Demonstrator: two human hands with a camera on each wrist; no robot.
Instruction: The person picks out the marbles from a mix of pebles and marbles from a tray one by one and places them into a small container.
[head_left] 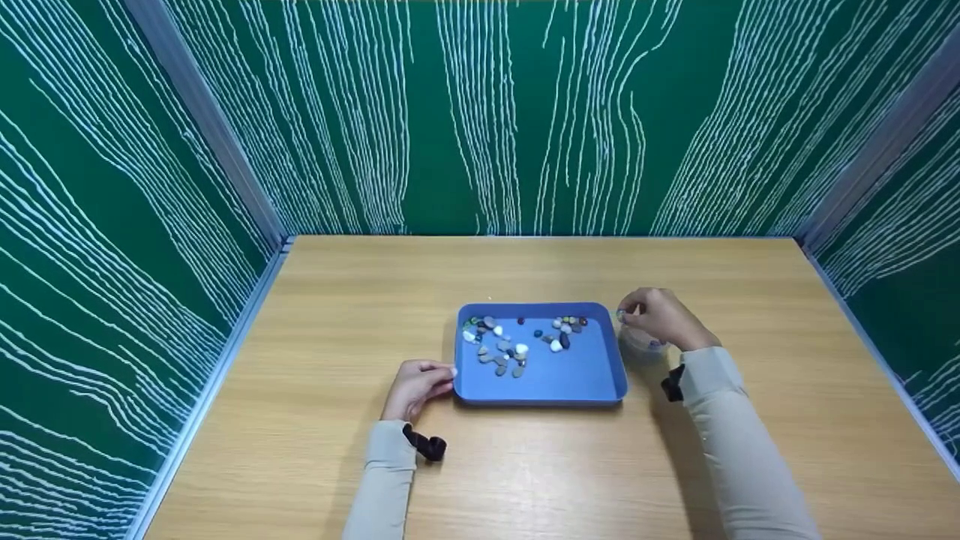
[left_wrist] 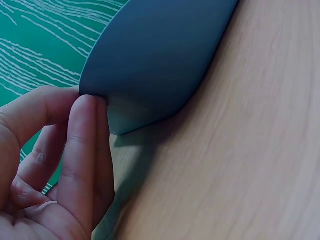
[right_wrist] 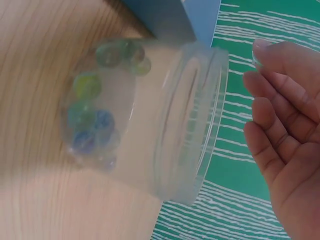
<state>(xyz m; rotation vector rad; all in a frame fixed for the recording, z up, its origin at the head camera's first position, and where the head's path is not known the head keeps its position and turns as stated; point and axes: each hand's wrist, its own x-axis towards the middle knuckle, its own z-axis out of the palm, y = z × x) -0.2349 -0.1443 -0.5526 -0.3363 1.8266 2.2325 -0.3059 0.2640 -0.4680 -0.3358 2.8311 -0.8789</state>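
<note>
A blue tray (head_left: 555, 379) holds stones and marbles in loose groups. My left hand (head_left: 421, 384) pinches its left rim; in the left wrist view the fingertips (left_wrist: 86, 100) meet at the tray's edge (left_wrist: 155, 55). Just past the tray's right side, my right hand (head_left: 664, 319) is raised over a clear plastic jar (head_left: 637, 341). Between its thumb and finger is a small glassy marble (head_left: 621, 316), mostly covered in the right wrist view. Inside the jar (right_wrist: 150, 120), several green and blue marbles (right_wrist: 87, 115) lie at the bottom.
Grey pebbles (head_left: 501, 370) and white stones lie in the tray's left half, with another cluster (head_left: 566, 326) towards its back right. A wooden table (head_left: 360, 300) carries everything. Green panels (head_left: 555, 112) with white lines stand behind and at both sides.
</note>
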